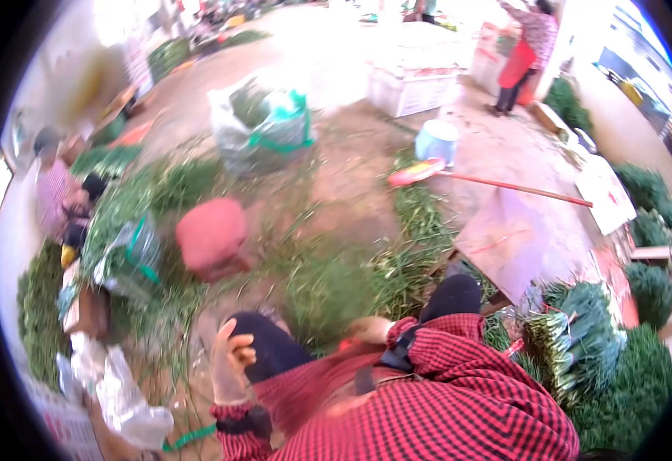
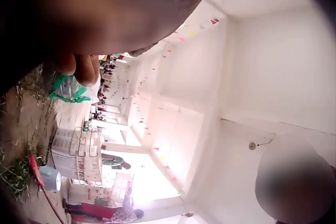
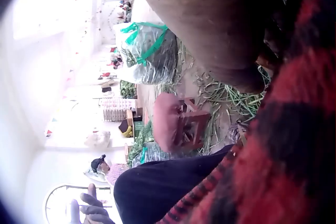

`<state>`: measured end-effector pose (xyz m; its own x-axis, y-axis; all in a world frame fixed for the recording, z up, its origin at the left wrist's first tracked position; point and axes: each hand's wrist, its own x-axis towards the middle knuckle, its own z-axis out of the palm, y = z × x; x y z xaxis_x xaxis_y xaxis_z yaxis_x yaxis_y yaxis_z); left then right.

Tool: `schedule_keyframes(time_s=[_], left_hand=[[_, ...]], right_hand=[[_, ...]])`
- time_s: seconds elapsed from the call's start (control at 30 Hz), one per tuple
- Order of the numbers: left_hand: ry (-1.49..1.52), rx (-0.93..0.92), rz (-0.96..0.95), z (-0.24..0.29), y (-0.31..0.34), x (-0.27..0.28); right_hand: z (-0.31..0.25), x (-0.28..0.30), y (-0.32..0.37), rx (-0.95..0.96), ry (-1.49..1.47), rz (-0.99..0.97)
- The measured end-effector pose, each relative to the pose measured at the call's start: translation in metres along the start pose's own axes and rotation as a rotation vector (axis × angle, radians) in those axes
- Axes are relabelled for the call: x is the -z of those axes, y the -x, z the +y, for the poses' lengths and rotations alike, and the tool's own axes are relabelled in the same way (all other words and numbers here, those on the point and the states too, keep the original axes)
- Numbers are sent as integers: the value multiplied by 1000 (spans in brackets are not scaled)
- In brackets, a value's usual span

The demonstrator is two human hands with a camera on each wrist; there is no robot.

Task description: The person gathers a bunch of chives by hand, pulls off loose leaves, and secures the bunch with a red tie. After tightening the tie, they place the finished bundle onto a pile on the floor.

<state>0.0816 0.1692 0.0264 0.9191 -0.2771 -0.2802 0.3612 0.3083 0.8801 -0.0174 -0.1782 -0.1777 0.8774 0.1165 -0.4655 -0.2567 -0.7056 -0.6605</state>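
Observation:
My left hand [image 1: 232, 361] is raised above my left thigh, palm turned inward and fingers loosely bent, with nothing in them. Part of it looms dark at the top of the left wrist view, with fingertips [image 2: 84, 69] showing. In front of my lap, my right hand [image 1: 370, 330] reaches inward, beside a motion-blurred tuft of long green stalks [image 1: 328, 296]. A small red item [image 1: 345, 344] shows by its fingers. In the right wrist view the back of this hand [image 3: 205, 19] hides its fingers, so I cannot tell whether it grips the stalks.
Loose stalks litter the floor around a pink-topped stool [image 1: 211, 234]. A large clear bag with green ties [image 1: 263, 127] stands ahead. Rightward are a broom [image 1: 512, 187], a blue-white bucket [image 1: 437, 140], a board [image 1: 505, 246] and bundled greens [image 1: 578, 338]. People are further off.

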Motion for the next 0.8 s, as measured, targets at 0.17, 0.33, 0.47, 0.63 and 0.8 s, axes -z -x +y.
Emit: schedule_keyframes(time_s=[0.17,0.33,0.47,0.63,0.8], left_hand=[[-48,-8,-73,4,-15,-8],[-88,-195,81,-3,-24,15],[36,-159,156,5,-13,44],[-36,-242,264,5,-13,34],[-59,-124,263,-11,-27,31]], right_hand=[[20,-10,-10,-23,-95,53],[3,5,13,-86,-104,-41],[9,7,16,-38,-144,-24],[2,7,12,-138,-119,-78],[4,10,16,-115,-122,-85]])
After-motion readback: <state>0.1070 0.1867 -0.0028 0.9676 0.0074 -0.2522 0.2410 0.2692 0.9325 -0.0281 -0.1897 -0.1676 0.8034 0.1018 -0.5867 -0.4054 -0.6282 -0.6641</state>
